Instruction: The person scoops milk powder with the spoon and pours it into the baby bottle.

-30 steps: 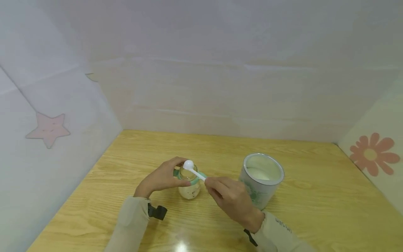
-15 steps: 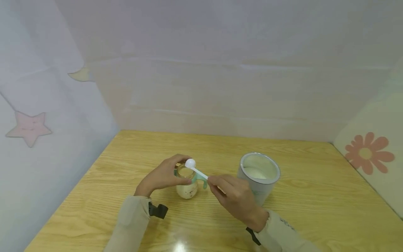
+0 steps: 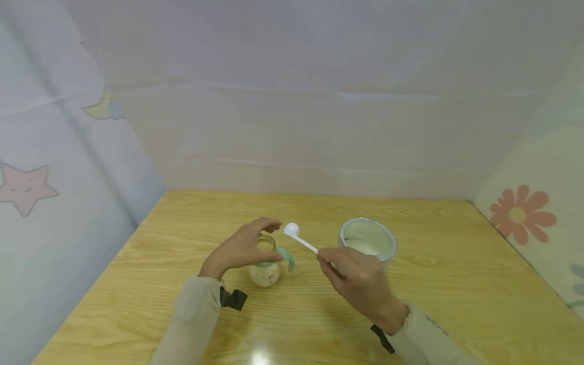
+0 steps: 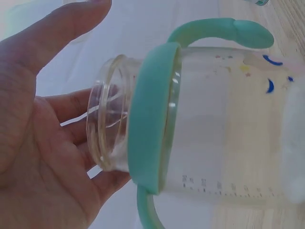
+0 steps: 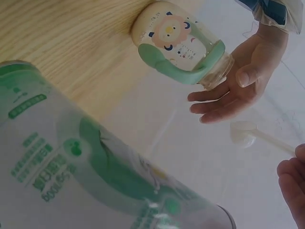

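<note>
A baby bottle (image 3: 265, 275) with mint-green handles (image 4: 152, 114) stands uncapped on the table. Pale contents show through its clear wall. Around its open neck (image 4: 107, 114) my left hand (image 3: 244, 247) is held loosely, thumb apart from the glass and fingers extended behind; whether any fingertip touches cannot be told. My right hand (image 3: 362, 281) pinches the handle of a white measuring scoop (image 3: 292, 230). The scoop hangs in the air right of the bottle mouth, its rounded underside upward. Behind the right hand stands an open tin (image 3: 367, 220) with pale powder inside.
The wooden table (image 3: 292, 319) has a printed cloth (image 3: 292, 126) rising along its back and sides. In the right wrist view, the tin's green-and-white printed wall (image 5: 109, 162) fills the lower left, close to that wrist.
The scoop has moved right, away from over the bottle mouth, with my right hand. My left fingers have loosened from the bottle's neck. The head view has shifted slightly.
</note>
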The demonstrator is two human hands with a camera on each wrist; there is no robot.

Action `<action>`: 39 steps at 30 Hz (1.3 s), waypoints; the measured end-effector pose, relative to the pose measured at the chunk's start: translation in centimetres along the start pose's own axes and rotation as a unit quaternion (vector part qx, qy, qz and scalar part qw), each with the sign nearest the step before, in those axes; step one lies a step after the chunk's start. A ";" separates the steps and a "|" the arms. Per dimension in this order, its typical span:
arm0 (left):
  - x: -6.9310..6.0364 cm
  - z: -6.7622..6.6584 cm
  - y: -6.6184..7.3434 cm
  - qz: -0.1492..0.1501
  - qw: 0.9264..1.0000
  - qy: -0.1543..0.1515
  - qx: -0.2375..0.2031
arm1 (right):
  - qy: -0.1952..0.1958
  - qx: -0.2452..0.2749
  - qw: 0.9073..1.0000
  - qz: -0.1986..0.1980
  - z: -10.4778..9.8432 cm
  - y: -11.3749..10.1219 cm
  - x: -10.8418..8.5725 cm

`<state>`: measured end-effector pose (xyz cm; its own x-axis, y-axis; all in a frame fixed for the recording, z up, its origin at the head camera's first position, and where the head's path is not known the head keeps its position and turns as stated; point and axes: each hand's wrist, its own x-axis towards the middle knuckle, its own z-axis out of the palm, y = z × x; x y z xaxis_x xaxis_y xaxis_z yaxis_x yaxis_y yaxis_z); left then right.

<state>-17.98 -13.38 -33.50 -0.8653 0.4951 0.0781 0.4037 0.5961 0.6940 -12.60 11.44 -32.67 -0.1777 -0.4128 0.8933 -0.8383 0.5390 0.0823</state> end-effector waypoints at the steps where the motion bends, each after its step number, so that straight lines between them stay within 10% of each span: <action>1: 0.1 0.0 0.1 0.002 1.000 -0.001 0.001 | 0.002 -0.002 1.000 -0.001 -0.2 0.1 0.1; 39: 3.3 2.6 3.4 0.027 0.999 -0.043 0.007 | 0.001 -0.094 0.995 0.040 -5.8 3.1 -2.3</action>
<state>-18.65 -8.04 -32.72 -0.8139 0.5785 0.0535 0.4540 0.5759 0.6798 -11.84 18.33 -31.92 -0.2385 -0.3620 0.9012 -0.7105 0.6976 0.0922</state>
